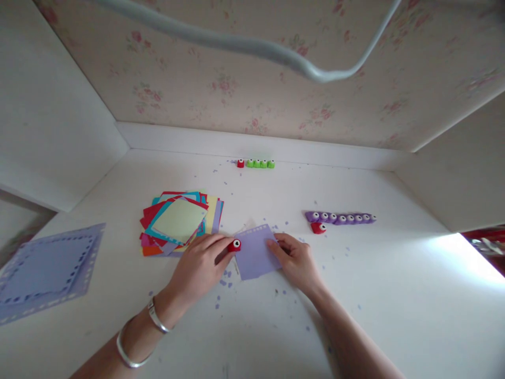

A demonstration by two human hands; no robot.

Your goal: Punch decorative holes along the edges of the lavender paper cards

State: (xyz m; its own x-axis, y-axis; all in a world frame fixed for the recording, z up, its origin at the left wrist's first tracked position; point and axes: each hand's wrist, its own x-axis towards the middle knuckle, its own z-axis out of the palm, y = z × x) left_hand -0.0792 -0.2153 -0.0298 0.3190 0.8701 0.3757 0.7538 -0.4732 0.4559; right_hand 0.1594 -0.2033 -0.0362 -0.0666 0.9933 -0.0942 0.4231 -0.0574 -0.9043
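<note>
Gripping: left hand (200, 266), grip closed around one red plastic punch (235, 246) at left edge of one purple paper square (255, 257); right hand (296, 262), grip pinching that square's right edge. Behind, on white surface (197, 337): four green punches (258, 164).

Floral wallpaper (223, 87) above a white desk (414, 295) between pale side panels (35, 95) suggests a home.

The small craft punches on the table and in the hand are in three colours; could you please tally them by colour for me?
Red punches: 3, one of them held in the left hand
Green punches: 4
Purple punches: 8
Total: 15
</note>
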